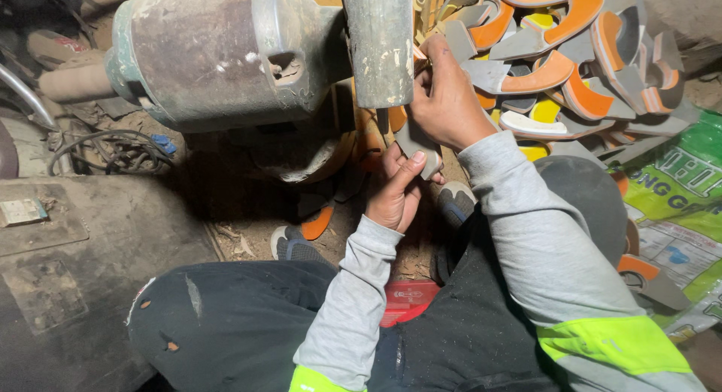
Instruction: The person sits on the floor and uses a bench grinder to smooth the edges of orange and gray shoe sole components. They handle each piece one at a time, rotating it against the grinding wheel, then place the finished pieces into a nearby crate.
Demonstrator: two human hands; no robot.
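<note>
Here I log both hands working one grey sole piece [418,145] directly below the machine's vertical grey drum [380,42]. My left hand [395,189] has its grip closed on the lower end of the piece, thumb laid along its face. My right hand [445,98] closes its grip on the upper end, with the fingertips up beside the drum's lower edge. The piece itself stands roughly upright, just under the drum and touching or nearly touching it; I cannot tell which.

Risk noted: the right fingers sit very near the drum, so in my judgement a slip of the piece could bring them against it. The grey sleeve cuffs are also close to the drum and could catch.

Containers: none is clearly shown. Right of the drum, a loose heap of grey and orange sole pieces [571,61] lies on the floor, with a green printed sack [677,196] below it.
</note>
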